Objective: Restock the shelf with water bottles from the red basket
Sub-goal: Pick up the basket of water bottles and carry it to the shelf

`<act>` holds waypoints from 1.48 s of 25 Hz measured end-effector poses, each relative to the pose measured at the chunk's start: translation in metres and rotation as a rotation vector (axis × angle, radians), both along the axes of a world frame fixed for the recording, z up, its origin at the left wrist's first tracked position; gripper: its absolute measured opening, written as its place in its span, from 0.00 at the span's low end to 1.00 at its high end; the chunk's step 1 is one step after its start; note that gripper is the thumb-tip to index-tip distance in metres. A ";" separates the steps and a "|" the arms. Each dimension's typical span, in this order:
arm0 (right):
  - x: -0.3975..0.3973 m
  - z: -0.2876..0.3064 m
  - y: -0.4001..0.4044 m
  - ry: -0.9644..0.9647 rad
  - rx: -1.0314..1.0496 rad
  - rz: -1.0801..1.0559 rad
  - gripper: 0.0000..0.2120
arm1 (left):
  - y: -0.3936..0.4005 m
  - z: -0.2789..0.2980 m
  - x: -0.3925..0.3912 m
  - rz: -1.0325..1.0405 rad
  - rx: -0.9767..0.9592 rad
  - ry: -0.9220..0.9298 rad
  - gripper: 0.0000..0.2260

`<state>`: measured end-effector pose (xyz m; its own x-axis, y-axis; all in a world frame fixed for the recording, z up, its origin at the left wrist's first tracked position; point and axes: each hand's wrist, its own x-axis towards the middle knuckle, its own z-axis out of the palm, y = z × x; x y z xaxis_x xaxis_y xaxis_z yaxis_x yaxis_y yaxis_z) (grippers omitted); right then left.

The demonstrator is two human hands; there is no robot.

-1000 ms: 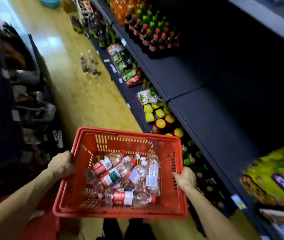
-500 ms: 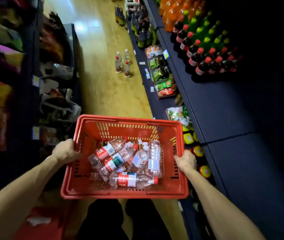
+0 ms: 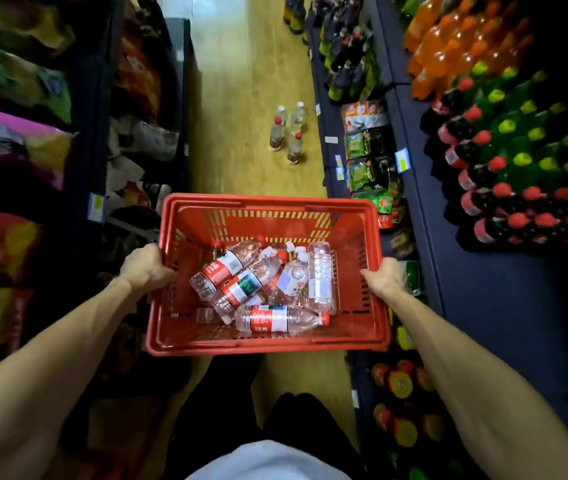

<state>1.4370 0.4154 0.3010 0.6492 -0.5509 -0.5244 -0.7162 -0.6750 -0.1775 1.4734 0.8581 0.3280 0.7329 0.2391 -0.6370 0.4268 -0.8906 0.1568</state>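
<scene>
I hold a red plastic basket (image 3: pixel 268 344) in front of me at waist height. My left hand (image 3: pixel 145 266) grips its left rim and my right hand (image 3: pixel 384 275) grips its right rim. Several clear water bottles (image 3: pixel 280 318) with red or white caps lie loose on the basket's floor. A dark blue shelf (image 3: pixel 504 306) runs along my right, with a bare stretch beside the basket.
Several water bottles (image 3: pixel 287 135) stand on the wooden floor ahead by the right shelving. Cola, green and orange soda bottles (image 3: pixel 504 161) fill the far right shelf. Snack packets (image 3: pixel 367 147) and jars (image 3: pixel 400 382) sit on lower right shelves. Bagged goods (image 3: pixel 15 133) line the left shelving.
My view has swung left, from the right shelf to straight down the aisle. The basket stays in both hands and the bottles have shifted slightly inside it.
</scene>
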 end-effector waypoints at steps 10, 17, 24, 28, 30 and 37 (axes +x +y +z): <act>0.201 -0.013 -0.008 0.011 0.004 0.013 0.19 | -0.010 -0.003 0.209 0.017 0.007 0.005 0.22; 0.376 -0.054 -0.032 0.054 0.056 0.088 0.19 | -0.031 -0.034 0.351 0.052 0.051 0.032 0.22; 0.569 -0.050 -0.027 -0.013 0.082 0.185 0.19 | -0.020 -0.024 0.479 0.195 0.067 0.028 0.21; 0.684 -0.052 -0.005 -0.043 0.073 0.253 0.19 | -0.010 -0.031 0.555 0.263 0.033 -0.025 0.18; 0.741 -0.065 0.002 -0.052 0.051 0.277 0.19 | -0.002 -0.045 0.596 0.252 -0.016 -0.077 0.17; 0.914 -0.127 0.039 -0.040 0.031 0.270 0.19 | 0.014 -0.118 0.740 0.363 -0.102 -0.154 0.18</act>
